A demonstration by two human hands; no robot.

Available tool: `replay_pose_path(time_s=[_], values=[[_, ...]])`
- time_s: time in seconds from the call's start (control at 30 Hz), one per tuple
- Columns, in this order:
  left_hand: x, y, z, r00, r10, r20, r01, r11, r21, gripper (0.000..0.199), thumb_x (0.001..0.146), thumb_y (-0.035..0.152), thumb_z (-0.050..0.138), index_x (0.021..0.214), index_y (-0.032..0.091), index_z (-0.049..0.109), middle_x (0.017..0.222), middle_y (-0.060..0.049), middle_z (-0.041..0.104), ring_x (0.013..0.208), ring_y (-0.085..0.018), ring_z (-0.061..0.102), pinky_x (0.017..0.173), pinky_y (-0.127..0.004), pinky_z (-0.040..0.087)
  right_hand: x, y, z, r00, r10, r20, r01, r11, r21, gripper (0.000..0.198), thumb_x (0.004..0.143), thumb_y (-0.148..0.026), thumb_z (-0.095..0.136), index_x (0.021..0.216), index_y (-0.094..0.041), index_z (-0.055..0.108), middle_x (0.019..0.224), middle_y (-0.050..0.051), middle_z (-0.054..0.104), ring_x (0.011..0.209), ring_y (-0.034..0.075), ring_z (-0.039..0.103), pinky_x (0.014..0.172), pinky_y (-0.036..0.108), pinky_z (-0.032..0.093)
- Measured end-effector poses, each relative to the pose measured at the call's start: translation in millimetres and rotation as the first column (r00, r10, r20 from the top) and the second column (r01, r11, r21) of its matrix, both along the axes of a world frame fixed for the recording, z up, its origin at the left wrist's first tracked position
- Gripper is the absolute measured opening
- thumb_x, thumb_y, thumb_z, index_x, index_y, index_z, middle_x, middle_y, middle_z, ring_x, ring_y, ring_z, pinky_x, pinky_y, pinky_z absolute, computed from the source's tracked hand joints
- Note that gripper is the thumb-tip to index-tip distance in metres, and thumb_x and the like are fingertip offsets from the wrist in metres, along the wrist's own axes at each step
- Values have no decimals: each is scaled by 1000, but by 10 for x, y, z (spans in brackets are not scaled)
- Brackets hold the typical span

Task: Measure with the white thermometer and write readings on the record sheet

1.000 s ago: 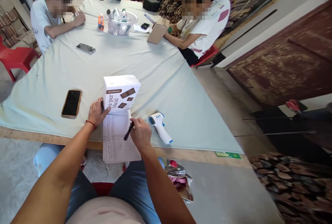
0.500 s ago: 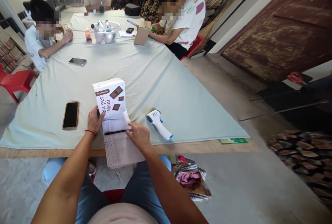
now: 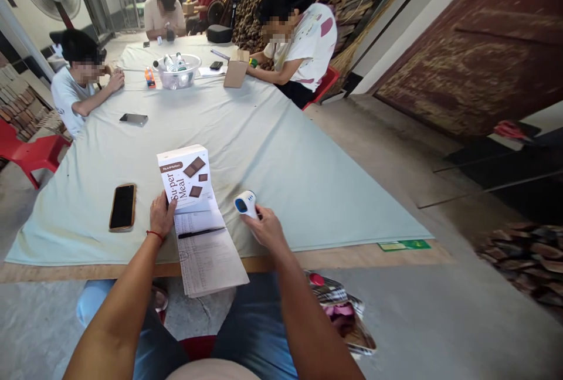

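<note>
The handheld thermometer (image 3: 246,203) is in your right hand (image 3: 266,228), near the front edge of the worktop (image 3: 316,198). Your right fingers are closed around its handle, and its screen end points to the far left. Just left of it lie handwritten sheets (image 3: 215,263), their near end reaching out past the worktop's edge toward your lap. A black pen (image 3: 200,233) lies across them. At their far end is a white printed box (image 3: 185,163) reading "Su-per Meal"; your left hand (image 3: 162,216) grips its near left corner, thumb on the printed face, the other fingers mostly hidden.

Left of that hand you have a phone (image 3: 122,207) in a brown-edged case, and farther off a second phone (image 3: 134,119). Beyond, a clear basin (image 3: 193,68) holds bottles, with a small orange item (image 3: 150,77) just left of it and a cardboard box (image 3: 236,73) to the right. One person (image 3: 70,98) sits at the far left, another (image 3: 308,46) leans over the worktop at the far right.
</note>
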State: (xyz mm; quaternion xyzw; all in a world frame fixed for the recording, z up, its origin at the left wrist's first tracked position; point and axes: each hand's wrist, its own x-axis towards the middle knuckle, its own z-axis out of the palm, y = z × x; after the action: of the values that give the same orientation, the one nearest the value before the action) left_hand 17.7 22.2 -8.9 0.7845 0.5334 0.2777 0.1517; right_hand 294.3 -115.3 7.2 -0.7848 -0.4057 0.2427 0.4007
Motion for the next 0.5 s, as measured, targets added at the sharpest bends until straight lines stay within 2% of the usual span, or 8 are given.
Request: replay_pose_path(time_s=[0.03, 0.07, 0.13, 0.17, 0.2, 0.33, 0.5], values=[[-1, 0, 2, 1000, -2, -2, 2, 1000, -1, 39, 101, 40, 36, 125, 18, 57, 113, -14, 68, 109, -29, 61, 98, -46, 46, -144, 23, 19, 985, 55, -166, -31, 989, 143, 41, 72, -50, 68, 99, -19, 69, 90, 7, 68, 84, 24, 62, 76, 35, 49], [-3, 0, 4, 1000, -4, -4, 4, 1000, -1, 39, 101, 41, 36, 125, 18, 56, 114, -14, 68, 110, -29, 60, 99, -45, 46, -306, 50, 42, 932, 141, -334, -61, 969, 238, 43, 72, -54, 66, 98, -19, 68, 83, 5, 67, 77, 22, 61, 71, 34, 49], [-6, 1, 5, 1000, -5, -5, 5, 1000, -2, 40, 101, 42, 36, 126, 18, 56, 116, -14, 68, 112, -29, 60, 100, -45, 46, -640, 118, 87, 766, 268, -584, -75, 940, 333, 42, 73, -57, 61, 88, -18, 67, 69, 2, 63, 64, 18, 56, 62, 31, 46], [-8, 2, 4, 1000, -5, -5, 5, 1000, -3, 40, 101, 42, 36, 126, 18, 56, 117, -14, 68, 112, -29, 60, 100, -45, 46, -790, 160, 103, 705, 291, -647, -59, 933, 355, 39, 74, -56, 60, 82, -18, 66, 67, 2, 62, 61, 17, 54, 59, 30, 44], [-9, 4, 2, 1000, -5, -4, 5, 1000, -3, 40, 101, 42, 36, 126, 18, 56, 117, -14, 68, 112, -29, 60, 99, -45, 46, -920, 206, 112, 679, 281, -678, -31, 934, 356, 36, 72, -54, 61, 76, -18, 63, 64, 0, 59, 58, 15, 51, 57, 28, 42], [-11, 10, -10, 1000, -8, -1, 8, 1000, 0, 41, 101, 43, 36, 126, 17, 56, 115, -14, 68, 109, -29, 61, 98, -45, 47, -1184, 400, 88, 742, 170, -648, 38, 955, 293, 32, 64, -48, 69, 59, -21, 52, 51, -6, 47, 52, 10, 41, 52, 25, 35], [-4, -1, -12, 1000, 1, -1, -1, 1000, 5, 43, 102, 44, 35, 128, 17, 55, 115, -14, 68, 110, -28, 61, 99, -45, 46, -1189, 544, 43, 831, 117, -544, 13, 973, 230, 34, 64, -53, 66, 62, -21, 55, 51, -5, 50, 52, 12, 43, 52, 26, 37]])
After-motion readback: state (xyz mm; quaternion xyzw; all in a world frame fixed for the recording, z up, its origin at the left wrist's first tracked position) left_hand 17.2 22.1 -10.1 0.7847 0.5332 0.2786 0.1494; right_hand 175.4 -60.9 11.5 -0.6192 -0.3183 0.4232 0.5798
